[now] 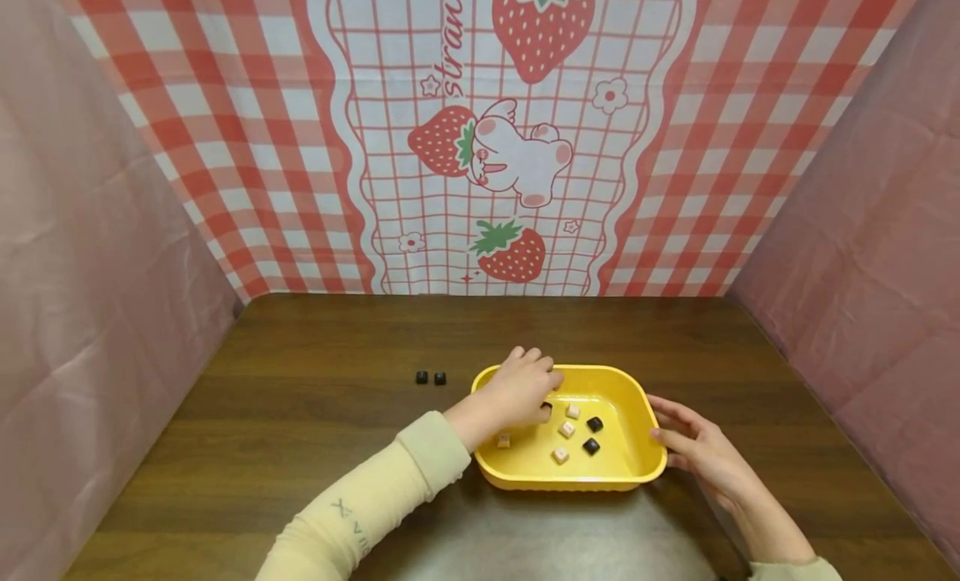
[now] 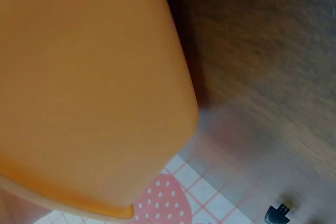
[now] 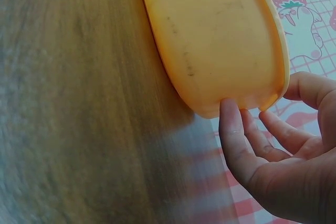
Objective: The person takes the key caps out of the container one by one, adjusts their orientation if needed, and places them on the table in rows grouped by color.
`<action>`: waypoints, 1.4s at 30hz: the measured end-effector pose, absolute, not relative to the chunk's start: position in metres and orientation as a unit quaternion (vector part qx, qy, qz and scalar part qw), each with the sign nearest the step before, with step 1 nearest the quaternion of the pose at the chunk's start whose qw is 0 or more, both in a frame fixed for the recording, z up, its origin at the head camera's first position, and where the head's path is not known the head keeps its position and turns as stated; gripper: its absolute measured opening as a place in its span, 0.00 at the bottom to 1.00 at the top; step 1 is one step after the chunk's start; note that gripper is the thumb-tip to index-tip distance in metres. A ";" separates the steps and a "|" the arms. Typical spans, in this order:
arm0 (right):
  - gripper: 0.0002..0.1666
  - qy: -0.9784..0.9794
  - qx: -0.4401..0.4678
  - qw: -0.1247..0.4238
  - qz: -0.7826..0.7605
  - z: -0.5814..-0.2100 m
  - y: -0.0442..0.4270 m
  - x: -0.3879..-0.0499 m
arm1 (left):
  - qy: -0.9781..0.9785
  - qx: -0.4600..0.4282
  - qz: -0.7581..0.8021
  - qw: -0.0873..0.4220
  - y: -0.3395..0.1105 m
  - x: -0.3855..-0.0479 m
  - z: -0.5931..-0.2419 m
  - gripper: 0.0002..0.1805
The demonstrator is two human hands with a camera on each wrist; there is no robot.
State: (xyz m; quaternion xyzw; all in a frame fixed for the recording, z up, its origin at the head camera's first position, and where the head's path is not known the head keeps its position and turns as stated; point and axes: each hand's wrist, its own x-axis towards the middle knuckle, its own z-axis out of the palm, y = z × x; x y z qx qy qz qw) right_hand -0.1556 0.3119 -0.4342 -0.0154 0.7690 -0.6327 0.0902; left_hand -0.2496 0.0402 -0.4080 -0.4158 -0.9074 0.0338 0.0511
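Observation:
My left hand is over the left part of a yellow tub, thumb and index finger apart. Beside its thumb a black cube shows partly; whether it is touched cannot be told. Several other small cubes lie on the tub's floor, among them a black one and a cream one. My right hand grips the tub's right end, thumb at the rim and fingers against the outside. The right wrist view shows these fingers on the tub's outer wall. The left hand is out of the left wrist view.
Two black cubes sit side by side on the brown wooden table, left of the tub. A checked strawberry cloth hangs behind the table, with pink cloths at both sides.

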 end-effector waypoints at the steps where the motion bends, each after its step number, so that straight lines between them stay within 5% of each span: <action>1: 0.35 0.769 -0.015 0.089 -0.633 -0.434 0.312 -0.156 | -0.905 -0.420 0.044 0.057 0.041 -0.249 -0.409 0.18; 16: 0.36 0.768 -0.016 0.090 -0.634 -0.433 0.311 -0.156 | -0.876 -0.448 0.142 0.108 0.048 -0.247 -0.427 0.08; 28: 0.36 0.768 -0.005 0.092 -0.634 -0.435 0.312 -0.154 | -0.877 -0.454 0.130 0.093 0.047 -0.246 -0.427 0.16; 42: 0.37 0.790 0.001 0.082 -0.607 -0.432 0.310 -0.163 | -0.884 -0.454 0.059 0.096 0.029 -0.238 -0.397 0.11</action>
